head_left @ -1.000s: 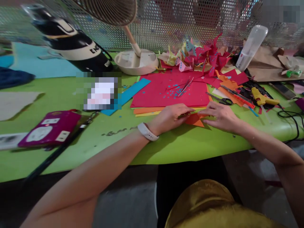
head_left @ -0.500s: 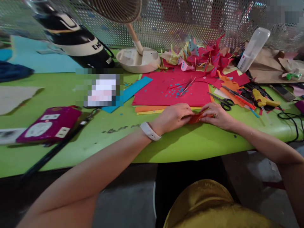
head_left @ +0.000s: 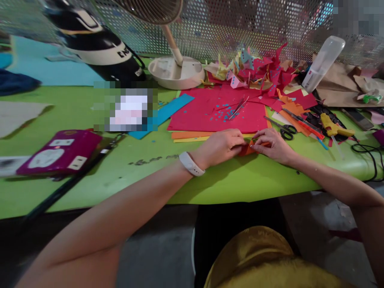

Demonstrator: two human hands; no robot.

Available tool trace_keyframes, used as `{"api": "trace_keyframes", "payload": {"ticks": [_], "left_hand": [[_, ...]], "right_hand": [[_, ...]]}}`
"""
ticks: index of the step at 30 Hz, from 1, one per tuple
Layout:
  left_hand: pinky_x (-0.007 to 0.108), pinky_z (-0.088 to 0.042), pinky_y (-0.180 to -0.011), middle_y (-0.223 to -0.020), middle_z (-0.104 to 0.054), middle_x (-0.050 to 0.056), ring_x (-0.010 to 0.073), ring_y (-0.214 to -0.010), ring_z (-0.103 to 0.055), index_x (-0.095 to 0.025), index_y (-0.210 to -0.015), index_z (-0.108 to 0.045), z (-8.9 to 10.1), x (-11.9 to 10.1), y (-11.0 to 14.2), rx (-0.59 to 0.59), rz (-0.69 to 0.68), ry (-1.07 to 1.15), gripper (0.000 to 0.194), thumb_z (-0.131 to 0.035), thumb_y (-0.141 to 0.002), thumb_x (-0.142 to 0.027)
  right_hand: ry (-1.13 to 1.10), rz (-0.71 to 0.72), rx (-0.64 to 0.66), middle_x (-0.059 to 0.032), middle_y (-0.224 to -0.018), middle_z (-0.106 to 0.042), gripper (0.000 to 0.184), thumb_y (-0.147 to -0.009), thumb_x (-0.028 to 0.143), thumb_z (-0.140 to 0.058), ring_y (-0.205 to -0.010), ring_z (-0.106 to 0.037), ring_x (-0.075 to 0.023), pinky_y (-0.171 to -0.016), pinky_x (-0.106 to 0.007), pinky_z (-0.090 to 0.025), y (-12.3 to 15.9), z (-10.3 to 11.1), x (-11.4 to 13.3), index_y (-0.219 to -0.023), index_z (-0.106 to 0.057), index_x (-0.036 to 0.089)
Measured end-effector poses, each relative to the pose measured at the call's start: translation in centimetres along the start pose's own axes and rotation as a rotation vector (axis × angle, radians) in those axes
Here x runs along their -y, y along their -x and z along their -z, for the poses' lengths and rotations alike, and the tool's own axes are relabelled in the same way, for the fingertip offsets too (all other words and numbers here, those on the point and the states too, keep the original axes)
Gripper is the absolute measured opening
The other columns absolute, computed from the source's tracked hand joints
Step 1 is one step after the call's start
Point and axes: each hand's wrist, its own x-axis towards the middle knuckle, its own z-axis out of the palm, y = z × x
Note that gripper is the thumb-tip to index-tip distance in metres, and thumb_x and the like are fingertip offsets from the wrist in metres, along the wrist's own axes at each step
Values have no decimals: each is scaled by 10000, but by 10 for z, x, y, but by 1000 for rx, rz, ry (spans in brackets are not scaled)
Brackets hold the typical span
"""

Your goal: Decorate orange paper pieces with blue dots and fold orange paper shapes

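Close to the table's front edge, a small piece of orange paper point(head_left: 247, 149) is held between my two hands, with a raised folded point showing. My left hand point(head_left: 221, 147), with a white band at the wrist, grips its left side; the fingertips are partly hidden. My right hand point(head_left: 271, 145) pinches the right side between thumb and fingers. Just beyond my hands lies a stack of red paper point(head_left: 192, 116) over orange and yellow sheets. Tweezers point(head_left: 239, 108) and many tiny blue paper dots rest on the red sheet.
Black-handled scissors point(head_left: 288, 132), a craft knife point(head_left: 303, 122) and a yellow glue gun point(head_left: 334, 126) lie at right. Folded paper shapes point(head_left: 264, 72) are heaped behind. A blue strip point(head_left: 171, 112), a phone point(head_left: 130, 110), a purple pouch point(head_left: 61, 152), a bottle point(head_left: 102, 52) and a fan base point(head_left: 177, 76) stand leftward.
My right fingers have shifted on the orange paper, and a folded point now stands up between my hands. The left hand keeps its hold. The view has moved slightly.
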Motion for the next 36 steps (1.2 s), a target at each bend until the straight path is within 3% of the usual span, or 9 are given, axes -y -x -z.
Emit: {"api": "trace_keyframes", "payload": {"ticks": [7,16,24,31,36], "left_hand": [[286,-492,-686,-919,-680,82,184,-798,-647,-138,-961,-702,-2,-7,1,-25,37,-38,175,-540,-944,-202],[311,-513,-734,-972,-682,89,211,-871,-663,-152,-1077,-682,-5,-10,2,-22,85,-50,206,-538,-937,-196],[299,-519,-724,-1006,-685,88,202,-872,-661,-173,-1087,-672,-1,-18,3,-22,23,-130,214,-511,-954,-219],[329,-541,-769,-978,-702,110,214,-893,-667,-154,-1043,-710,1,-27,6,1,-192,-170,261,-466,-981,-225],[326,-541,-727,-959,-698,112,211,-867,-666,-152,-1037,-724,-2,-26,8,-15,-185,-217,303,-447,-1015,-271]], "right_hand": [[34,-40,-55,-63,-1096,-668,125,-809,288,-748,-1150,-538,-276,-1036,-551,-346,1,0,0,-711,-699,229],[57,-78,-62,-62,-1069,-666,107,-745,244,-716,-1109,-522,-287,-1005,-542,-347,5,0,8,-664,-649,223],[89,-77,-35,-77,-1058,-658,88,-751,208,-667,-1080,-541,-272,-985,-502,-365,3,-1,8,-680,-615,212],[105,-47,-58,-69,-1025,-669,100,-767,209,-656,-1037,-574,-257,-967,-468,-370,3,-6,6,-679,-608,210],[131,-54,-53,-69,-1019,-655,107,-804,215,-639,-1014,-569,-245,-949,-451,-366,3,-8,7,-703,-602,207]]}}
